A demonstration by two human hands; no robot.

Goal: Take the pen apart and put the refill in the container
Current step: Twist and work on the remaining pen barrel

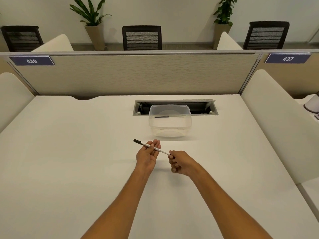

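Both hands hold the pen (151, 147) just above the desk (69, 152), on the near side of the container (170, 120). From the head camera, the left hand (147, 156) lies palm-up, fingers loosely curled so the white barrel rests across them with the thumb on top; the black cap end sticks out beyond it, away from the container's near left corner. The right hand (179, 163) is closed into a fist, thumb and forefinger pinching the pen's other end.

The step in hand looks like opening the pen at that pinched end. To do it well, the left fingers should close more firmly round the barrel so it cannot spin, while the right hand twists or pulls straight along the pen's line, not sideways, which could bend the refill inside. Keeping both hands low over the desk would stop small parts rolling far if dropped.

The container stands well beyond the hands, clear and lidless, in front of the cable slot (175, 107). A thin rod with a dark end (162, 116) already lies inside it; whether it is a refill I cannot tell.
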